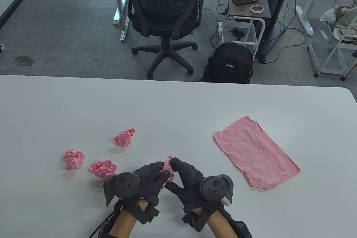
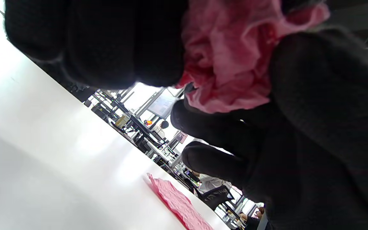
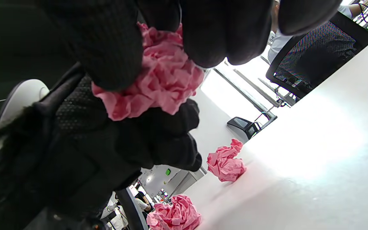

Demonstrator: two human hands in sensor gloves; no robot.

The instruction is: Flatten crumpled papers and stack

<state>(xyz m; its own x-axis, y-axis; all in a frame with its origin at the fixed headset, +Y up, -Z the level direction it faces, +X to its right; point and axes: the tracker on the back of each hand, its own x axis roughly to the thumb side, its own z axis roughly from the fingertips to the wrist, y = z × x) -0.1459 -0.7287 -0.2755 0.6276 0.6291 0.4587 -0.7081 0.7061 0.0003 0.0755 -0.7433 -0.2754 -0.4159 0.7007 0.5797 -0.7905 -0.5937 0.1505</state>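
Above the white table's [image 1: 178, 104] near edge, I hold a crumpled pink paper ball [image 1: 168, 168] pinched in both gloved hands, left hand [image 1: 149, 178] and right hand [image 1: 187, 178], fingertips clamped on opposite folds, best teased apart gently, no tearing, toward the flattened pink sheet [image 1: 255, 153] at right.

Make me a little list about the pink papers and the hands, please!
held paper: crumpled pink ball, pinched between both hands above the table
left hand: grips the ball
right hand: grips the ball
balls waiting: three on the table, far, left, near
flattened sheet: one, lying to the right
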